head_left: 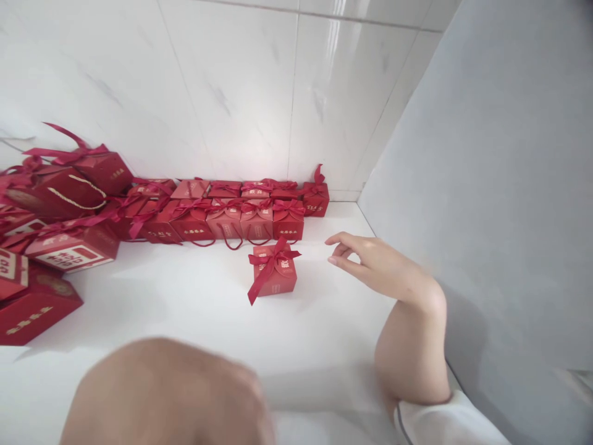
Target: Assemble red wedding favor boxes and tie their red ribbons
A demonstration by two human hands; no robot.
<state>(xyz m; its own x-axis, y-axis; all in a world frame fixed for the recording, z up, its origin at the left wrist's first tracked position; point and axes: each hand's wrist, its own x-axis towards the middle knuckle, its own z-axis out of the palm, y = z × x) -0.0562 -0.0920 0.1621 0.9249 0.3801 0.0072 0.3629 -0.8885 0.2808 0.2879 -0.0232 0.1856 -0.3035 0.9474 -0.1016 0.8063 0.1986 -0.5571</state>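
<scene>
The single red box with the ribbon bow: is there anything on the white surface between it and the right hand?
Nothing visible. The right hand hovers open, to the right of the single red box, with only bare white surface between them. The rows of red boxes stand behind, against the wall, not in the way.

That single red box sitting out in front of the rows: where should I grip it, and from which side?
Probably by its two side walls, coming from above right, where the right hand hovers open. The red box stands alone on the white table, apart from the rows of boxes. Its ribbon bow covers the top and trails down the front left.
</scene>
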